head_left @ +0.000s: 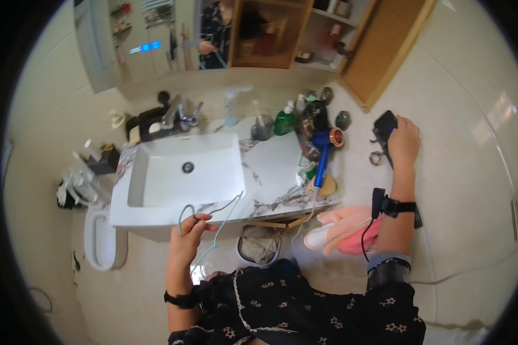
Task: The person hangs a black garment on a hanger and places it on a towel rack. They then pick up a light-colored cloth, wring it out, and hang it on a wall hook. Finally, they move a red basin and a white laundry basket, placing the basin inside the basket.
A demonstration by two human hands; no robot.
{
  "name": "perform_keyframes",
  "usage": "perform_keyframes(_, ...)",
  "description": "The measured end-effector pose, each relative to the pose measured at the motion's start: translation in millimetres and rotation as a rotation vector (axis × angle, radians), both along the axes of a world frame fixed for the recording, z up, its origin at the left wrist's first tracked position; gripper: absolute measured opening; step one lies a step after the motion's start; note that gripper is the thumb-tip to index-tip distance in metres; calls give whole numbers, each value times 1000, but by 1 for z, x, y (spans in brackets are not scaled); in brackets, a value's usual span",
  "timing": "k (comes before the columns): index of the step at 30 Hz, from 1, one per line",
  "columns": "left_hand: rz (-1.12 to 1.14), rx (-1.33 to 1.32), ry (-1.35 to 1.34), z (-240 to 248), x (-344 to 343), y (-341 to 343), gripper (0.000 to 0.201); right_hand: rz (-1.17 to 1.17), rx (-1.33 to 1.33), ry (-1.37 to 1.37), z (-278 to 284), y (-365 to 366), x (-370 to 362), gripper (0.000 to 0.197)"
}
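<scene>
My left hand (189, 237) is closed in a pinch around a thin pale teal cord (220, 233), just in front of the white sink (144, 172). Loops of the cord stand up from the fingers and reach over the counter's front edge. On the right, my right hand (406, 141) is stretched out to the pale tiled wall. Its fingers are curled over a dark, flat, box-like thing (383, 125), whose exact kind I cannot make out. A blue hair dryer (322, 164) with a copper-coloured end hangs upright between that hand and the counter.
A green pump bottle (284, 119) and other bottles crowd the counter's right end. Above, a wooden cabinet door (385, 54) stands open. Pink and white towels (351, 230) hang at the right. Below the counter is a lined bin (259, 246); a white toilet (105, 238) is at left.
</scene>
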State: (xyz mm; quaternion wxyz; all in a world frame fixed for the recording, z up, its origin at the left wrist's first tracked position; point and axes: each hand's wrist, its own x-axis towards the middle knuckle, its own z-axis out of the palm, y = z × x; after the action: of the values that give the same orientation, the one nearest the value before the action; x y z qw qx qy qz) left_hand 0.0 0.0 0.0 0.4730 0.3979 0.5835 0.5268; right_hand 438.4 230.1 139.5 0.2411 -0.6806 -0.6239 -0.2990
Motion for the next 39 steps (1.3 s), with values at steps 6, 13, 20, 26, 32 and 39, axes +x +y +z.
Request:
perform_keyframes(6, -48, -23, -110, 13, 15, 7, 19, 1099, -256, 235, -14, -61, -170, 31)
perform_keyframes(13, -19, 40, -165, 26, 7, -20, 17, 1624, -789, 544, -72, -139, -292, 33)
perform_keyframes(20, 157, 4, -34, 10, 2, -53, 19, 1691, -1148, 711, -92, -161, -330, 22)
perform_keyframes(26, 218, 61, -83, 12, -11, -80, 30, 1757, -1332, 888, -106, -177, -353, 13)
perform_keyframes(32, 416, 146, 141, 3, -20, -105, 29, 1816, -1230, 916, -111, -197, -386, 15)
perform_keyframes(39, 512, 148, -176, 32, -44, -182, 28, 2018, -1095, 626, -114, -240, -417, 15)
